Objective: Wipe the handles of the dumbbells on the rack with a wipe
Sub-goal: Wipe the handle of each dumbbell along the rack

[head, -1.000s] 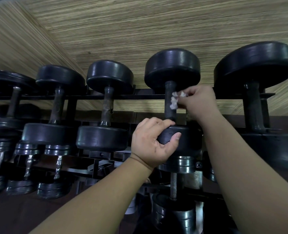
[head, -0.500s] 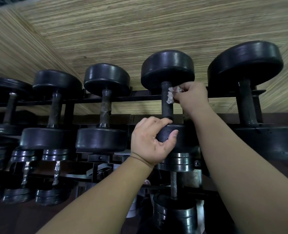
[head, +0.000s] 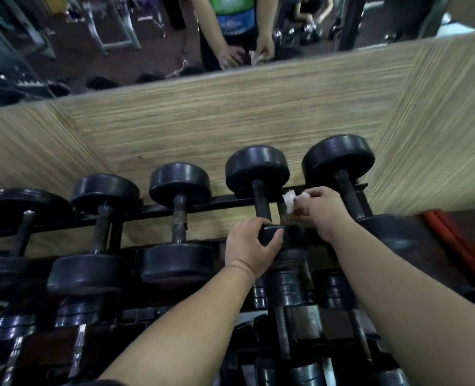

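One crumpled white wipe (head: 289, 200) is pinched in the curled fingertips of the right hand (head: 321, 214). It sits just right of the dark handle (head: 262, 201) of a dumbbell (head: 257, 168), not touching it. Below those fingers, the left hand (head: 251, 246) curls fingers and thumb round the near head (head: 274, 234) of the same dumbbell, the fourth of five lying across the black rack (head: 208, 207). Beyond the fingertips rises a wood-grain wall (head: 230, 121), with a mirror (head: 91, 37) above it reflecting both hands. Well right of the right hand lies a red tube (head: 453, 243).
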{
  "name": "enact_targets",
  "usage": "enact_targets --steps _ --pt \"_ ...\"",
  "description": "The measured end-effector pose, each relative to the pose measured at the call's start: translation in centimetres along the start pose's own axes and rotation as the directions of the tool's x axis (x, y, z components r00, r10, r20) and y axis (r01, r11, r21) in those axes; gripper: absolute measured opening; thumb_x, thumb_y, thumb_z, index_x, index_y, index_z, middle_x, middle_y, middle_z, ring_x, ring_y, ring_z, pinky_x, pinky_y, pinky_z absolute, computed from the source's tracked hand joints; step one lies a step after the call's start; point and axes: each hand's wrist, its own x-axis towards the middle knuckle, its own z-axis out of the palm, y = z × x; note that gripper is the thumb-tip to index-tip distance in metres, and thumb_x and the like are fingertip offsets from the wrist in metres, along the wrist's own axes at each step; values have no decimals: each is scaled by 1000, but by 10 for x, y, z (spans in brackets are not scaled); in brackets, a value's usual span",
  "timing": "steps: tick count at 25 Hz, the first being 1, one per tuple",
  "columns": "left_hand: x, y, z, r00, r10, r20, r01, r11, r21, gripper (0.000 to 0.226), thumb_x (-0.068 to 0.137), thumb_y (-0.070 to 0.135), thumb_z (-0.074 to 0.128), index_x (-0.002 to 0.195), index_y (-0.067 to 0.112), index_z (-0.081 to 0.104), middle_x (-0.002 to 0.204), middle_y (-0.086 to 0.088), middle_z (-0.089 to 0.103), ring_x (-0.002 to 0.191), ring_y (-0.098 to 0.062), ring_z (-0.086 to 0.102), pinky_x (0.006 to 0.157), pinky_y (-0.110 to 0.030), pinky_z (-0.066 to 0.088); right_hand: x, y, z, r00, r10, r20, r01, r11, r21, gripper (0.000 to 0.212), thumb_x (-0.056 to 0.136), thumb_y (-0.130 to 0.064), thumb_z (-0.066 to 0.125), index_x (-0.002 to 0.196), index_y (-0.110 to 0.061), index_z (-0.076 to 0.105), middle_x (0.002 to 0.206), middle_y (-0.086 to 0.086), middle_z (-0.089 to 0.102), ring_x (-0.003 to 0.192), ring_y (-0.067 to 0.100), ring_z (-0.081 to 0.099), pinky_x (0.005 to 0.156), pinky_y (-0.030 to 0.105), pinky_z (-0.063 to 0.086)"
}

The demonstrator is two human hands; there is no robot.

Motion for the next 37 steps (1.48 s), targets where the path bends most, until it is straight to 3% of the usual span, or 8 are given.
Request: enact_targets --steps 3,7,13,19,23,30,34,37 --pt "5 3 -17 992 -73 107 94 975 -202 31 91 51 70 113 29 64 100 10 69 96 -11 66 91 -35 56 -27 -19 -2 1000 0 22 -1 1000 27 2 96 -1 67 98 -1 67 83 18 68 60 23 69 58 37 62" --pt "16 11 -53 992 -115 60 130 869 -478 15 101 29 67 115 27 64 104 1 71 93 -13 71 88 -41 61 -50 -39 10 992 44 118 -67 978 200 18 95 5 65 112 8 68 96 24 75 77 28 74 65 37 64" --pt "22 31 -81 964 -149 220 265 599 -755 20 94 22 78 109 9 73 107 -17 77 99 -32 77 86 -53 65 -72 -42 41 978 -47 202 7 980 198 16 90 1 72 105 5 70 88 20 76 74 27 75 65 33 62" --pt "44 3 -86 957 -282 63 256 728 -637 28 84 26 86 104 18 68 102 -3 78 97 -19 76 88 -41 63 -62 -19 56 976 -192 106 207 964 -168 13 94 -9 67 99 -16 78 96 7 79 95 26 74 92 51 61" --pt "66 -31 -82 947 -289 142 322 865 -385 22 87 28 83 107 21 78 103 8 76 101 -11 71 85 -23 53 -60 22 42 906 -390 163 394 640 -659 20 93 -36 70 106 -22 74 101 -7 70 99 16 66 93 41 55" --pt "105 -49 -38 901 -294 320 344 932 -112 34 83 15 84 116 16 78 105 -1 77 103 -17 72 92 -23 54 -62 63 49 827 -560 58 412 533 -739 23 94 -47 60 100 -27 69 95 -15 62 99 11 54 88 37 50" --pt "111 -52 -17 912 -369 182 409 765 -498 31 77 5 82 105 15 75 87 2 76 79 -4 74 84 -28 63 -60 72 54 776 -631 6 418 507 -754 30 93 -49 53 99 -24 70 95 -12 66 98 11 55 85 33 47" --pt "107 -59 -1 855 -507 111 427 564 -707 24 74 15 87 92 23 72 89 -4 78 87 -19 77 88 -44 65 -59 75 55 735 -678 -26 432 497 -752 31 92 -46 52 99 -23 72 96 -11 69 98 13 59 86 32 47"
